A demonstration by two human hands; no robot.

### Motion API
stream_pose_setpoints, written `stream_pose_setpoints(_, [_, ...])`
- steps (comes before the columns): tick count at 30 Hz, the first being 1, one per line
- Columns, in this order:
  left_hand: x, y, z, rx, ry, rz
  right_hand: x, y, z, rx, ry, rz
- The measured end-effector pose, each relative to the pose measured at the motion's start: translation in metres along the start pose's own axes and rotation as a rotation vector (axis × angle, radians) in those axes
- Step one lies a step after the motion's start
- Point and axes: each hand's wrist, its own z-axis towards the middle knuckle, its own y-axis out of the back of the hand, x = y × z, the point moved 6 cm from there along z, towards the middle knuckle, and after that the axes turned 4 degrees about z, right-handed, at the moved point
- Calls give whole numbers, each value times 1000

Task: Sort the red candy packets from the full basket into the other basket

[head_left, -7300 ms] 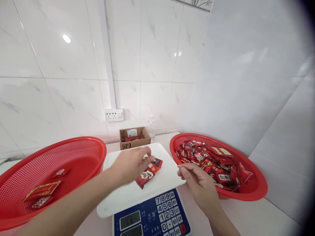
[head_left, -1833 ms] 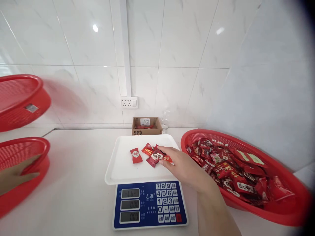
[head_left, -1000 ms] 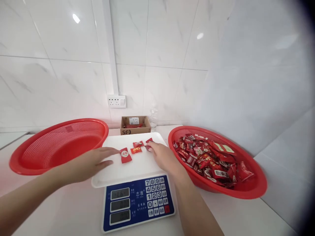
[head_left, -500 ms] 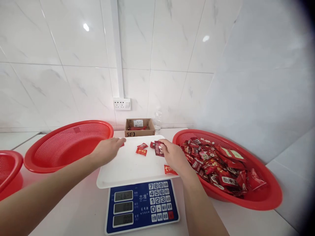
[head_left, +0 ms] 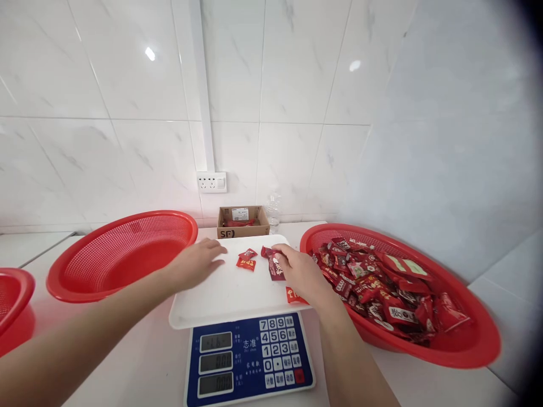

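My left hand (head_left: 198, 263) is over the left part of the white scale tray (head_left: 212, 302), thumb and fingers apart with nothing seen between them. At the tray's right side my right hand (head_left: 302, 272) pinches a dark red snack packet (head_left: 276, 268), its thumb on the packet's upper edge. A smaller red packet (head_left: 266, 252) touches it at the upper left. Two small red packets (head_left: 246, 264) lie overlapping mid-tray. Another bright red packet (head_left: 294, 295) is partly hidden beneath my right wrist. The blue scale panel (head_left: 250, 362) sits in front of the tray.
On the right stands a red basket (head_left: 475, 345) holding many red snack packets (head_left: 373, 282). Two more red baskets, one nearer (head_left: 123, 249) and one cut off at the edge (head_left: 17, 294), are on the left. Behind the tray are a cardboard box (head_left: 244, 230) and a clear plastic bottle (head_left: 274, 209).
My left hand has moved slightly right and its fingers have spread; the bit of red at its fingertips no longer shows. My right hand has lowered the dark red packet slightly.
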Motion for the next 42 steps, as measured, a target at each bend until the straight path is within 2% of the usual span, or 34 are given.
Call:
stream_pose_setpoints(3, [-43, -7, 10, 8, -145, -49, 1, -3, -1, 36, -12, -38])
stream_pose_setpoints(6, [-61, -13, 20, 6, -183, -53, 1, 2, -8, 65, -3, -60])
stream_pose_setpoints(10, [-60, -17, 26, 11, -153, -30, 1, 14, -23, 167, 11, -13])
stream_pose_setpoints(14, [-48, -22, 20, 36, -84, -3, -5, 18, -29, 229, -86, -57])
stream_pose_setpoints(17, [-33, -23, 12, 67, -18, 35, -8, 13, -26, 254, -81, -85])
stream_pose_setpoints(19, [-15, -19, 6, 72, 41, 62, -9, 9, -23, 266, -69, -65])
stream_pose_setpoints(22, [28, -7, -7, 60, 179, 112, -10, 4, -19, 258, -65, -43])
stream_pose_setpoints(27, [106, 14, -33, 53, 430, 164, -1, -5, -9, 164, -15, -122])
stream_pose_setpoints(29, [121, 15, -38, 58, 468, 160, 5, -11, -5, 139, 23, -141])
stream_pose_setpoints(30, [121, 15, -38, 54, 467, 151, 8, -15, -4, 134, 45, -141])
stream_pose_setpoints(33, [99, 10, -28, 14, 384, 84, 15, -25, -3, 147, 120, -115])
stream_pose_setpoints(39, [5, -12, 17, 29, 65, -150, 20, -31, -8, 208, 223, -66])
stream_pose_setpoints(42, [-25, -21, 38, 22, -9, -232, 19, -30, -9, 240, 234, -28])
